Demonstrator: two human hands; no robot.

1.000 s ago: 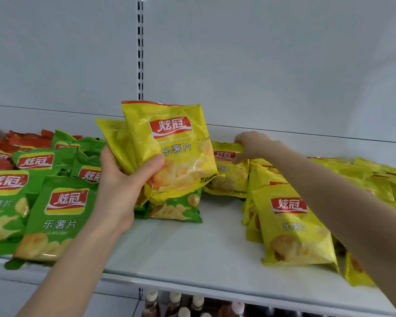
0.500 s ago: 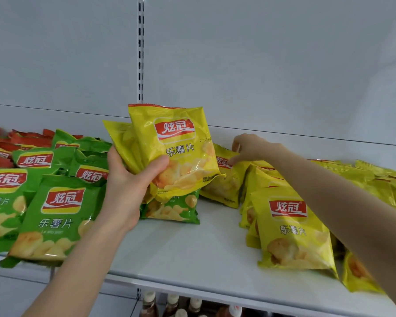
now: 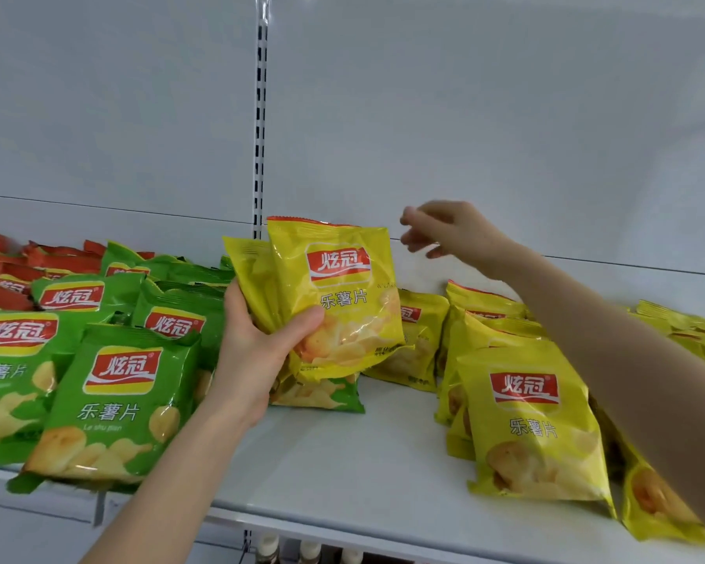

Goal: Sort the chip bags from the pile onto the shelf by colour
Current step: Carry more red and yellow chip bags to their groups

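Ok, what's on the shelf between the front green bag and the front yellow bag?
Between the front green bag and front yellow bag: only bare shelf, in the head view; the left forearm crosses in front.

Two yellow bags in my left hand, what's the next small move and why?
Probably reach the empty right hand to the front yellow bag held in the left hand and set it with the yellow bags on the right; it hovers close, and green bags lie left.

The person's left hand [image 3: 253, 360] and right hand [image 3: 452, 234] are bare, and both slim forearms [image 3: 159, 482] are bare too; the right hand looks blurred.
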